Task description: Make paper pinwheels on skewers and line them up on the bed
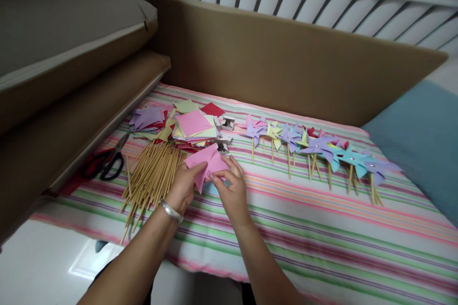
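My single head camera, looking forward and down, close over the striped mattress [322,228], facing the cardboard panel [286,62]

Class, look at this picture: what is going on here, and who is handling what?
A person is working at a striped cloth with both hands. The left hand and right hand hold a pink paper piece between them, its corners folded. Beside the left hand lie a bundle of wooden sticks, scissors and a stack of coloured paper squares. A row of paper pinwheels lies to the right.
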A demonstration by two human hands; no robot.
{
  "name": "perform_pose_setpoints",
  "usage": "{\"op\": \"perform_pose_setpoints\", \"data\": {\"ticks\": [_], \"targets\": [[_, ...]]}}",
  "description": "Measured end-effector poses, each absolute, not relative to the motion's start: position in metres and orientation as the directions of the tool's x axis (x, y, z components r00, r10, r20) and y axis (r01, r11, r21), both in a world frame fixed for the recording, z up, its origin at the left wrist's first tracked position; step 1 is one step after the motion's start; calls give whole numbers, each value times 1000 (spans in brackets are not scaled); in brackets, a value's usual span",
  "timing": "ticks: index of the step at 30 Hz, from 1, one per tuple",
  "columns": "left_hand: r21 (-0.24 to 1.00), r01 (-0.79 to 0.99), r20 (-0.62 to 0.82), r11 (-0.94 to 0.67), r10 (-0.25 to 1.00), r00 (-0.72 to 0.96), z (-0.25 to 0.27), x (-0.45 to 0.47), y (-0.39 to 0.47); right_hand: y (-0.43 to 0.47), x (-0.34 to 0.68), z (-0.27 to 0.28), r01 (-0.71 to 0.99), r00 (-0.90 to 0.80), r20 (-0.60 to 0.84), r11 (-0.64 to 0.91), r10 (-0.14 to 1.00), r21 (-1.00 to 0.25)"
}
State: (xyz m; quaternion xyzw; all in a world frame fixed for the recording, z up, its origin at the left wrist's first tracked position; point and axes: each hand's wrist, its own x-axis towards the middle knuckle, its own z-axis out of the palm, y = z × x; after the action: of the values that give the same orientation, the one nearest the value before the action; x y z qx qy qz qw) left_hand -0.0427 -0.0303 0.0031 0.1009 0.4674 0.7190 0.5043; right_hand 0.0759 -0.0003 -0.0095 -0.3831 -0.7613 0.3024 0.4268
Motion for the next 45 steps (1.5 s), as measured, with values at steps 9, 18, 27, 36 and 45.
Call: {"op": "perform_pose_setpoints", "data": {"ticks": [9, 18, 27, 36, 45], "targets": [[798, -603, -344, 13, 831, -438, 4, -35, -32, 7, 77, -14, 297, -236, 296, 359, 926, -885], [740, -669, -351, -73, 806, -477, 2, -49, -30, 7, 80, -16, 359, -387, 416, 550, 823, -754], [712, -700, -416, -65, 764, -494, 3, -52, -31, -4, 78, -4, 318, -425, 556, 693, 715, -647], [671, -737, -432, -86, 763, -481, -1, -50, -29, -5, 74, -10, 331, -435, 619, 756, 654, -565], [638, -767, -458, -68, 768, -449, 2, -51, -29, -4, 75, -11, 367, -479, 622, 785, 620, -499]]}}
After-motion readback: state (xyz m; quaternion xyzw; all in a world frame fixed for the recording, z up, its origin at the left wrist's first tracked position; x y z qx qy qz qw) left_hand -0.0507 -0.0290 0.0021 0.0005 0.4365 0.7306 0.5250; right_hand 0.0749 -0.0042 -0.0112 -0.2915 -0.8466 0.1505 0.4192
